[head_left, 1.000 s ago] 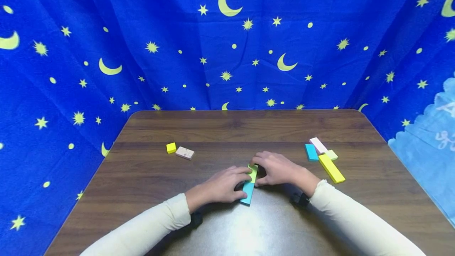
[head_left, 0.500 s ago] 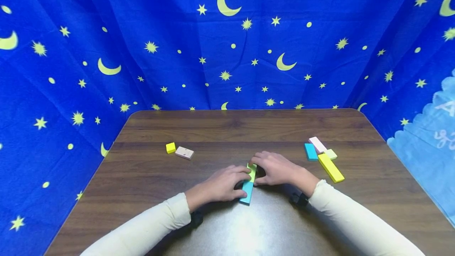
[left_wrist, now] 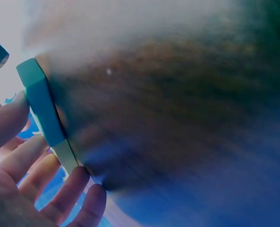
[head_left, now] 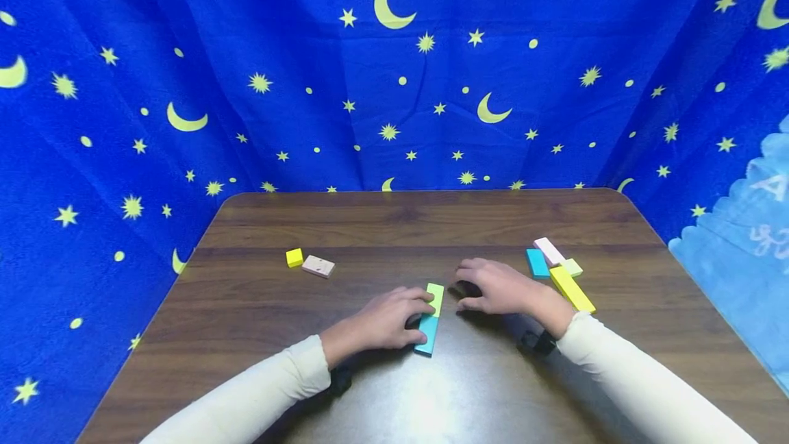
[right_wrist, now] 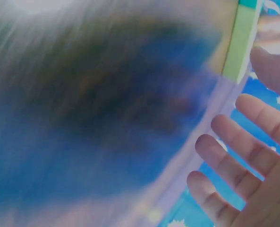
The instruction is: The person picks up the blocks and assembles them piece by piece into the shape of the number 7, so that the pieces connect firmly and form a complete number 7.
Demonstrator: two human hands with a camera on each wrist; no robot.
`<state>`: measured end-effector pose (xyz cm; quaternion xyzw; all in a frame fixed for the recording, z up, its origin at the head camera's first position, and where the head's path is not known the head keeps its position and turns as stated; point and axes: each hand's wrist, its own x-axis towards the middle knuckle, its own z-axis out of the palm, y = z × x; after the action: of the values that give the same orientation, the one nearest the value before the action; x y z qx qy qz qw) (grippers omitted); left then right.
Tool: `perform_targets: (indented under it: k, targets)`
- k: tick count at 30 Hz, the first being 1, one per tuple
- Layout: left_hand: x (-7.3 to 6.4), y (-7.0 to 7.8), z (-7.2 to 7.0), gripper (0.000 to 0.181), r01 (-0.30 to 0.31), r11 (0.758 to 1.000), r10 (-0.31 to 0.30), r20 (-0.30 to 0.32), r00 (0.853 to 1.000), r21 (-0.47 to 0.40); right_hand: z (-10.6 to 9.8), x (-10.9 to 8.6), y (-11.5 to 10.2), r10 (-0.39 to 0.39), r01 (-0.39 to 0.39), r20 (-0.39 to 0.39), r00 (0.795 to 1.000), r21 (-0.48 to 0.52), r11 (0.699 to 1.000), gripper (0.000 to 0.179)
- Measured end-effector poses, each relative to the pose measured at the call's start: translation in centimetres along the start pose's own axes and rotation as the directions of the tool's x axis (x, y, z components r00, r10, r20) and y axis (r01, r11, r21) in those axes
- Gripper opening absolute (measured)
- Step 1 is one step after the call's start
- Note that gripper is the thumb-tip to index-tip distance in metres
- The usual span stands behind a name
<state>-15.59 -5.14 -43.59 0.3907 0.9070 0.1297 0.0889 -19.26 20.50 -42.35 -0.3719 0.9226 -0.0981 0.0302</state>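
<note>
Two flat blocks lie end to end on the wooden table (head_left: 376,389): a light green block (head_left: 436,291) at the far end and a blue block (head_left: 429,331) nearer me. My left hand (head_left: 388,321) rests along their left side, its thumb at the blue block and its fingertips at the green one. In the left wrist view, the thumb meets the blue block (left_wrist: 46,111) and the fingers are spread beside the row. To the right, apart from the blocks, my right hand (head_left: 499,286) is low over the table and holds nothing, its fingers loosely bent.
On the right lie a long yellow block (head_left: 573,290), a second blue block (head_left: 537,263), a pink block (head_left: 548,251) and a pale green block (head_left: 572,267). A yellow cube (head_left: 294,257) and a speckled pink block (head_left: 318,266) sit at left. A blue curtain (head_left: 320,53) hangs behind.
My right hand has let go of the light green block's far end and moved off to the right. My left hand and the two-block row stay in place.
</note>
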Motion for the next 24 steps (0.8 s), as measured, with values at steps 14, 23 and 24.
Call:
perform_targets:
  k: [14,23,24]
  targets:
    - [-0.3,-0.2,0.0,0.048,-0.015,1.000,0.015,-0.004,1.000,-0.011,-3.6,-3.9,8.0,0.131,-0.146,-0.149,0.980,-0.095,0.985,0.024]
    - [-0.5,0.0,-0.2,0.047,-0.018,0.999,0.018,0.001,1.000,-0.027,-6.5,-6.0,11.0,0.223,-0.243,-0.152,0.963,-0.124,0.962,0.029]
    - [-0.5,0.0,-0.2,0.047,-0.017,0.999,0.017,0.003,1.000,-0.030,-6.4,-6.0,11.2,0.234,-0.251,-0.141,0.962,-0.125,0.960,0.029]
